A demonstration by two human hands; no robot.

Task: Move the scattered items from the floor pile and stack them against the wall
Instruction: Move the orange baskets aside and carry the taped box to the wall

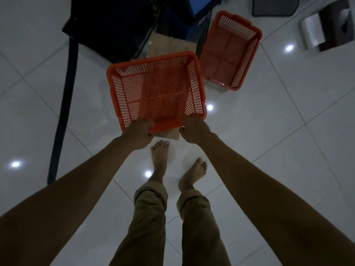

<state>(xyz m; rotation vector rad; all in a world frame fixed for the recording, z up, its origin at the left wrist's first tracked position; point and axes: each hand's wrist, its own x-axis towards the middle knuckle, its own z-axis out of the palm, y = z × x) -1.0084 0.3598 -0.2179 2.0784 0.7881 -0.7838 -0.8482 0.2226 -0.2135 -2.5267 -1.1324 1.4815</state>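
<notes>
Nothing legible anywhere here: no text, label, brand or number shows on any surface in this dim view.

Floor [288, 131]: pale glossy tiles with thin dark joints; several small bright light spots reflected on it
Feet [159, 158]: bare, standing on the tiles, one ahead of the other
Trousers [149, 217]: olive-brown, cuffs rolled above the ankles
Strap [63, 112]: dark, long, lying on the floor at the left, running up to a black bulky shape
Black shape [111, 25]: large, dark, at the top left; what it is cannot be told
Blue panel [201, 4]: at the top edge, only partly in view
</notes>
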